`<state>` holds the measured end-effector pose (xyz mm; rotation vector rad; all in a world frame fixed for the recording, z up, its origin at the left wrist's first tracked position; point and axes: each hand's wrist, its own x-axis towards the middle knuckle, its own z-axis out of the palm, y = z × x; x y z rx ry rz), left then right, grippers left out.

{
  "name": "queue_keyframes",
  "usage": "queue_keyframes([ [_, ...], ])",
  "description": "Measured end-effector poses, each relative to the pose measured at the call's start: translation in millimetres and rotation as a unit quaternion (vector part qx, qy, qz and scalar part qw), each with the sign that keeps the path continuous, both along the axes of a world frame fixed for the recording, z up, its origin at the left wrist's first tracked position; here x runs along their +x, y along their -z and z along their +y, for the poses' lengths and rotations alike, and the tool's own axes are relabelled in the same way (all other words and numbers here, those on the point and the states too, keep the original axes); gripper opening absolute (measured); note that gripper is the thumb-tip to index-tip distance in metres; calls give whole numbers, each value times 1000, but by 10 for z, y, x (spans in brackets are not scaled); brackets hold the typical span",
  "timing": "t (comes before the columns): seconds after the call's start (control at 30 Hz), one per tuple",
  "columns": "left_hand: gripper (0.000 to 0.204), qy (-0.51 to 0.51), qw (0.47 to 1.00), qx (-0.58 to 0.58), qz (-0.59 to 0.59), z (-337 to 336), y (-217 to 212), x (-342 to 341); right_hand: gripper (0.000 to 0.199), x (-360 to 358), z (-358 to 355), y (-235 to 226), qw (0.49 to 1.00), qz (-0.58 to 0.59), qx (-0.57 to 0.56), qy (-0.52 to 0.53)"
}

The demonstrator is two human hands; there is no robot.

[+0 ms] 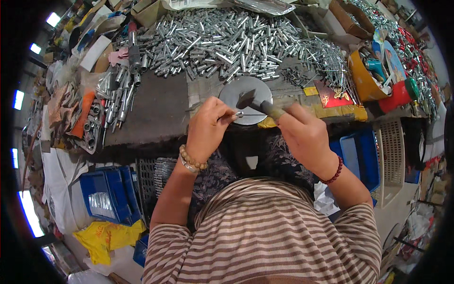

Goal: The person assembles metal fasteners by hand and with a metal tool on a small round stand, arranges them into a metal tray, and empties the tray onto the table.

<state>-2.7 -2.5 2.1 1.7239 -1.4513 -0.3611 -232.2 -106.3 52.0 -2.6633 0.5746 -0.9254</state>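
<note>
A round grey metal disc (256, 86) lies at the near edge of the bench. Over its near left part, my left hand (208, 124) pinches a small silver metal tube (240, 114); a thin rod (254, 114) extends from it to the right. My right hand (305, 135) is closed round the handle of a hammer (250, 99), whose dark head is above the disc. The frame does not show whether the hammer touches anything. Beyond the disc lies a large heap of silver metal tubes (227, 45), with thin metal rods (327, 61) to its right.
Small dark pins (294, 77) lie right of the disc, near a red card (333, 94). A yellow container (364, 78) and a red bottle with a green cap (399, 95) stand farther right. Tools and an orange-handled piece (84, 113) crowd the left. Blue crates (111, 194) stand below.
</note>
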Motion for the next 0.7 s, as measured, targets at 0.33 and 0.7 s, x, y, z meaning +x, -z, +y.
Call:
queue_keyframes([
  [0.33, 12, -2, 999, -3, 41, 6, 15, 13, 32, 48, 73, 15, 999, -51, 8, 17],
  [0.7, 12, -1, 997, 19, 77, 22, 12, 37, 26, 185, -289, 224, 999, 36, -41, -5],
])
